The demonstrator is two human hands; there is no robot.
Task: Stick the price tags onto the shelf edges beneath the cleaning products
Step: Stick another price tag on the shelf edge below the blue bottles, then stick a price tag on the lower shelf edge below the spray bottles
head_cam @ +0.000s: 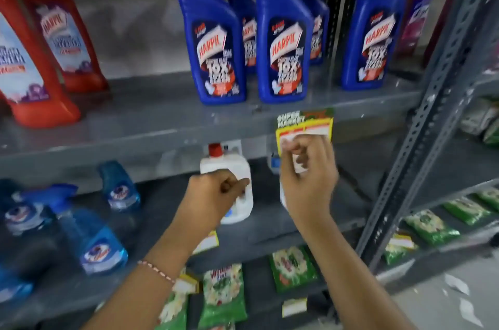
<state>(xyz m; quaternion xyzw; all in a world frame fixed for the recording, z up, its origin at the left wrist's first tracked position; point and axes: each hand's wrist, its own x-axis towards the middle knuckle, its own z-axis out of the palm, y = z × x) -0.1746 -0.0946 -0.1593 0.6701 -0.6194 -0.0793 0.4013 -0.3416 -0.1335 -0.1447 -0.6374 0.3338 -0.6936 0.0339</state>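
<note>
A yellow, green and white price tag (305, 124) is up against the grey shelf edge (135, 143), just below the blue toilet-cleaner bottles (282, 40). My right hand (307, 178) pinches the tag's lower part, fingers closed on it, covering its bottom half. My left hand (213, 197) hovers lower and to the left, in front of a white bottle with a red cap (237, 167). Its fingers are curled in, and I cannot tell whether something small is pinched between them.
Red cleaner bottles (43, 59) stand at the top left. Blue spray bottles (94, 237) fill the lower shelf's left side. Green packets (224, 294) lie on the shelves below, where other tags (294, 306) hang. A perforated grey upright (432, 102) rises at right.
</note>
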